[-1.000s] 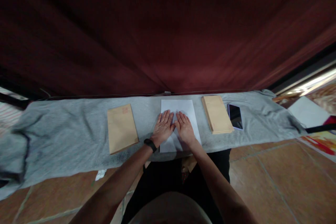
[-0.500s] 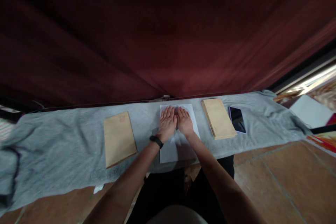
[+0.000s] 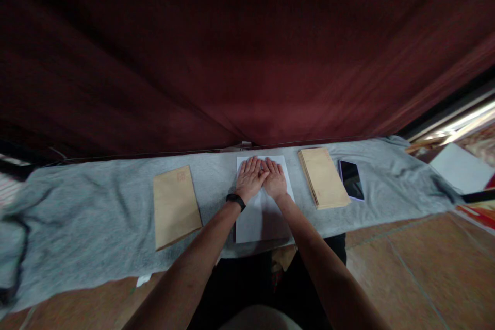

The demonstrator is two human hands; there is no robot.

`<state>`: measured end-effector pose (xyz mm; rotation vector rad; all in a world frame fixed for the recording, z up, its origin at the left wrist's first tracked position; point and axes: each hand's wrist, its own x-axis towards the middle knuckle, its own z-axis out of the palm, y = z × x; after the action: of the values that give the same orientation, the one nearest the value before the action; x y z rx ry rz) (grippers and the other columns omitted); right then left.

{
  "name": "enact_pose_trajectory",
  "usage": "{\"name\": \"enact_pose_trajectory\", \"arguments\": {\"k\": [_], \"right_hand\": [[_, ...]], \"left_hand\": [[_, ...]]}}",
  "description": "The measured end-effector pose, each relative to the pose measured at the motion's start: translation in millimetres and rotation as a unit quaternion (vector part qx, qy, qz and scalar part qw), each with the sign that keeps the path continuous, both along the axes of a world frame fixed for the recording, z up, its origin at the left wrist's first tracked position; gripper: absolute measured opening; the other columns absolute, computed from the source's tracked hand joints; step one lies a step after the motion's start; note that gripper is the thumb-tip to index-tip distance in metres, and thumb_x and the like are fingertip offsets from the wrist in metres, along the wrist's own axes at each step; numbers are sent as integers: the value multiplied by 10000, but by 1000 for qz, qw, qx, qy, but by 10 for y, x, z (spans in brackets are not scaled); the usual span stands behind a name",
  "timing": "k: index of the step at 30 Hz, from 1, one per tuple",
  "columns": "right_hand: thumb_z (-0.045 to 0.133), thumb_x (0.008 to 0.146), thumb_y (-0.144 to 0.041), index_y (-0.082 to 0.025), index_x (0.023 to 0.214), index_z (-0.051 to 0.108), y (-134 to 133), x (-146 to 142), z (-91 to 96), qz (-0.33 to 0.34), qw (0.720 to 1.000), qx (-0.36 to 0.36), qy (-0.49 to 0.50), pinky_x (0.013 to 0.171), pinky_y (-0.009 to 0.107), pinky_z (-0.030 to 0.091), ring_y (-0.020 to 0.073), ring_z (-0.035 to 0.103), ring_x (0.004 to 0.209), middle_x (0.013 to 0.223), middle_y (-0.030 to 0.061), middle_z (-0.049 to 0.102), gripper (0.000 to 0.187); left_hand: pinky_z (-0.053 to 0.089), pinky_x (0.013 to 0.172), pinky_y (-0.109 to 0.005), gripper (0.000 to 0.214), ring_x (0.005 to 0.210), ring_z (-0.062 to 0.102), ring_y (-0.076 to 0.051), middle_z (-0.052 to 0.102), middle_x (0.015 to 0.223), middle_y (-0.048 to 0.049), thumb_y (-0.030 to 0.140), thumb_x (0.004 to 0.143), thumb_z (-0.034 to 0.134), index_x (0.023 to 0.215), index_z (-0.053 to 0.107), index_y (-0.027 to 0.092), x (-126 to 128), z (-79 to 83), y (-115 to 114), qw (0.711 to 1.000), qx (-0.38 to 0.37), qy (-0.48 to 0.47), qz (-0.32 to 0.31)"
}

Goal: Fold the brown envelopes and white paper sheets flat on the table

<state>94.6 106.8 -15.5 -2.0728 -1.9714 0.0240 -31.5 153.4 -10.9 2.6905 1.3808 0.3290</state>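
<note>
A white sheet of paper [image 3: 255,224] lies on the grey cloth in front of me, its far half under both hands. My left hand [image 3: 250,179], with a black band on the wrist, rests flat on it with fingers stretched out. Beside it my right hand [image 3: 275,181] lies flat too, fingers extended away from me. The left thumb touches or overlaps the right hand. Neither hand grips anything. Whether more sheets lie beneath the top one, I cannot tell.
A brown envelope [image 3: 176,209] lies to the left. On the right are a stack of brown envelopes [image 3: 324,178] and a phone [image 3: 351,179]. The grey cloth [image 3: 100,211] covers the long narrow surface, with a dark red curtain [image 3: 247,62] hanging behind it.
My left hand has shifted slightly to the right, so its thumb now meets or crosses my right hand. The paper, envelopes and phone stay put.
</note>
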Motion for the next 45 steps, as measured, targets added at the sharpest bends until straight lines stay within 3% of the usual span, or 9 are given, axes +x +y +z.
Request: {"name": "enact_pose_trajectory", "arguments": {"k": [10,27,33,36,38,42,45], "right_hand": [[287,1072,-369,-166,1563,391,-46,257,-41,-68,998,-10,-6,1225,477,227,271,352,1494,1628,117,363,541],[272,1062,-400,-89,1553,390,-188,465,-148,-107,994,16,-3,1227,502,244,281,340,1501,1601,155,397,593],[244,1061,-366,-49,1514,440,-266,479,-84,-109,992,46,39,1202,538,298,307,366,1488,1579,202,417,587],[219,1070,-370,-21,1507,436,-412,348,-51,-88,990,72,87,1206,545,308,306,333,1507,1578,227,409,600],[208,1076,-384,-26,1513,426,-568,189,-42,-42,987,85,132,1217,527,316,284,316,1518,1579,219,413,606],[230,1080,-413,-126,1552,393,-951,-166,-38,23,976,84,200,1215,524,345,252,318,1519,1607,153,395,576],[249,1083,-420,-142,1552,400,-1198,-315,-14,56,983,50,170,1223,498,331,243,336,1511,1602,135,409,566]], "left_hand": [[126,1280,-447,601,1556,215,-243,256,1676,-85,427,1052,249,1592,319,172,-74,30,-32,999,-11,23,25],[167,1269,-448,616,1553,225,-239,298,1653,-126,398,1044,249,1580,325,106,-380,30,-48,997,-11,23,67],[203,1263,-460,603,1541,258,-260,331,1636,-153,369,1043,258,1557,359,71,-457,151,-97,996,-24,23,82],[207,1269,-452,600,1540,260,-266,342,1631,-167,355,1043,269,1551,358,48,-471,215,-307,997,-16,16,78],[200,1277,-452,588,1544,251,-259,349,1630,-160,334,1043,280,1558,344,57,-463,214,-550,999,7,0,42],[238,1267,-470,581,1537,269,-247,374,1620,-148,268,1027,319,1580,295,92,-442,110,-1103,998,32,-18,-44],[246,1259,-478,609,1530,288,-246,367,1620,-160,205,1004,336,1595,244,88,-458,32,-1374,996,31,-14,-79]]}}
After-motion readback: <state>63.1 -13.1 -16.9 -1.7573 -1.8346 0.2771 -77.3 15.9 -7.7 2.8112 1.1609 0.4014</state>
